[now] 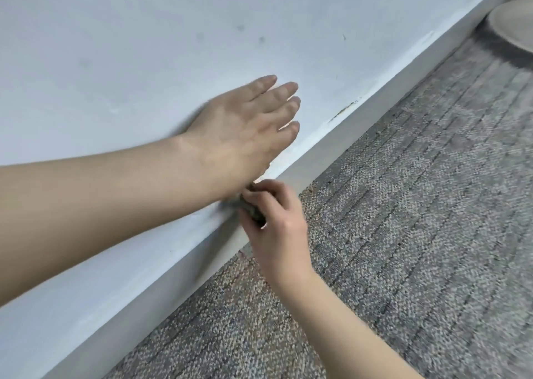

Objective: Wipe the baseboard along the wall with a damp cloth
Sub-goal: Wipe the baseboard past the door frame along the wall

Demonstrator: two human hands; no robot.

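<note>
the cloth (253, 209) is almost wholly covered by the curled fingers of the right hand (277, 222), so its shape and fold cannot be told. the left hand (245, 124) and its forearm hide a stretch of the baseboard (317, 159), and its fingertips are blurred. a pale round thing (513, 29) at the top right is cut off by the edge and cannot be identified.
</note>
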